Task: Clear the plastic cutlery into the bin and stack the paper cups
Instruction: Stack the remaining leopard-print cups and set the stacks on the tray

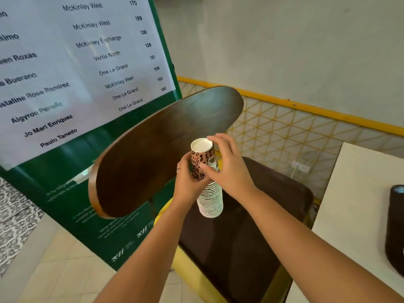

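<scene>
Fingers of both our hands curl round a stack of paper cups (209, 193), held upside down above the dark seat of a chair (240, 248). Our left hand (188, 180) grips the stack from the left side, just below the top cup (202, 159), which has a leopard print and its white base facing up. Our right hand (227, 165) pinches that top cup between thumb and fingertips. Rolled rims of the lower cups show beneath our hands. Behind the stack curves the wooden chair back (164, 149), with a green notice board (76, 73) further left.
</scene>
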Available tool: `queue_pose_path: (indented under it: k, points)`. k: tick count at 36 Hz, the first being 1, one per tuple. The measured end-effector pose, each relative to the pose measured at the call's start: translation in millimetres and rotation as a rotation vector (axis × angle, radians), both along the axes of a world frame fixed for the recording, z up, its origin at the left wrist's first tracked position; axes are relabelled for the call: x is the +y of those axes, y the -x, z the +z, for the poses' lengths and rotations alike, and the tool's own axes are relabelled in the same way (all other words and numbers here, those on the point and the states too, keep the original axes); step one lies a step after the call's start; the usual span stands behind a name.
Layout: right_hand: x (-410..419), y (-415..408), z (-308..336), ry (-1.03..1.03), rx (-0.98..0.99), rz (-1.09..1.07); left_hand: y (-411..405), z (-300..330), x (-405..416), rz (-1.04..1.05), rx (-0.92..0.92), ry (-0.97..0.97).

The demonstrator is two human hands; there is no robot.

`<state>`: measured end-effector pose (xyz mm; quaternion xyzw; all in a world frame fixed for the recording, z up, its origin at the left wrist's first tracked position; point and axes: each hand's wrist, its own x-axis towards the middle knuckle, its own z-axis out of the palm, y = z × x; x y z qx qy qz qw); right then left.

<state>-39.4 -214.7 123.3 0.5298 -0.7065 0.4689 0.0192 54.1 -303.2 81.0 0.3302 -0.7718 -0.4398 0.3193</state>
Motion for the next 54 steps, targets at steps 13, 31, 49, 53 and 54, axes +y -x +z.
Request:
queue_pose_path:
  k: [13,31,49,53,54]
  points:
    - [-15,11,-18,0.106,-0.088,-0.048,5,-30,1,-0.191,0.017,-0.085]
    - [23,36,-26,0.155,-0.208,-0.179,31,-110,13,0.001,-0.204,-0.332]
    - [117,43,32,0.220,-0.230,-0.251,60,-55,102,-0.275,-0.086,-0.444]
    - [155,43,43,0.233,-0.236,-0.323,70,-42,144,-0.362,-0.065,-0.490]
    - [165,44,46,0.230,-0.231,-0.342,72,-40,154,-0.381,-0.061,-0.495]
